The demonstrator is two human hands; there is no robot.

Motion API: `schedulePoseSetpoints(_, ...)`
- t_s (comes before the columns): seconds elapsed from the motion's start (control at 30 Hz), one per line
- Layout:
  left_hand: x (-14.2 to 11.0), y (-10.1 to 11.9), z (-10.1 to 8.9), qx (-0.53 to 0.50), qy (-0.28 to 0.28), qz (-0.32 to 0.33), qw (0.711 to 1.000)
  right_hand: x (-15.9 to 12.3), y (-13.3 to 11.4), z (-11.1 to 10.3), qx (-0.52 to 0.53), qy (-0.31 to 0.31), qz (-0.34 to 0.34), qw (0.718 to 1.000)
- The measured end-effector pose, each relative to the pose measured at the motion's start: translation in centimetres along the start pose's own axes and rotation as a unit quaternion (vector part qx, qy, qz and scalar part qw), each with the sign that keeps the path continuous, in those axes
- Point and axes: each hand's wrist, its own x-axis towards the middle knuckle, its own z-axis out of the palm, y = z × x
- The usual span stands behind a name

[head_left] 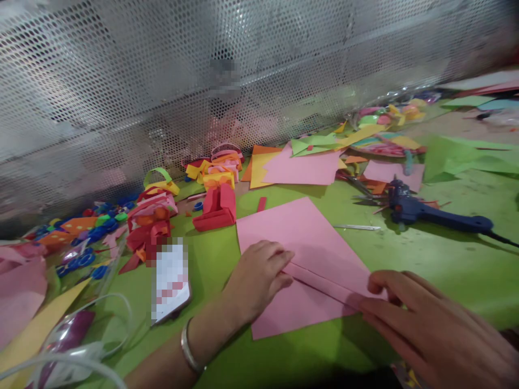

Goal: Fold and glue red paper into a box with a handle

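A pink paper sheet (300,232) lies flat, turned at an angle, on the green table (219,329). Across its middle runs a narrow folded pink paper strip (322,283); whether it is part of the sheet or a separate piece I cannot tell. My left hand (259,275), with a silver bangle on the wrist, pinches the strip's left end between thumb and fingers. At the strip's right end, my right hand (417,313) is closed with its thumb and fingertips on the paper, by the sheet's right corner.
A blue hot glue gun (430,210) lies to the right, near a thin blade (357,227) and scissors (360,186). Folded paper pieces (219,205), a phone (172,286) and a white cable (125,308) are on the left. Behind stands a perforated metal screen (178,86).
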Motion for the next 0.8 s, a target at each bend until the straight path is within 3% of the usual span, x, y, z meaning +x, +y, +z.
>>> schedulePoseSetpoints(0.23,-0.1,-0.1,0.1,0.028,0.015,-0.011,0.999,4.3,-1.9,1.9,-0.063,0.008,-0.065,0.996)
schedulePoseSetpoints(0.33,-0.3,0.1,0.1,0.06,0.013,0.003,0.998,4.8,-2.1,2.5,-0.05,-0.019,-0.078,0.996)
schedulePoseSetpoints(0.63,-0.8,0.1,0.8,0.149,0.028,0.057,0.987,5.1,-2.7,2.4,-0.068,-0.001,-0.091,0.994)
schedulePoseSetpoints(0.7,-0.8,0.1,1.0,0.149,0.063,0.069,0.984,5.2,-2.8,2.4,-0.092,0.021,-0.116,0.989)
schedulePoseSetpoints(0.8,-0.9,0.6,0.5,0.129,0.175,0.061,0.974,5.7,-2.9,1.8,-0.104,0.054,-0.134,0.984)
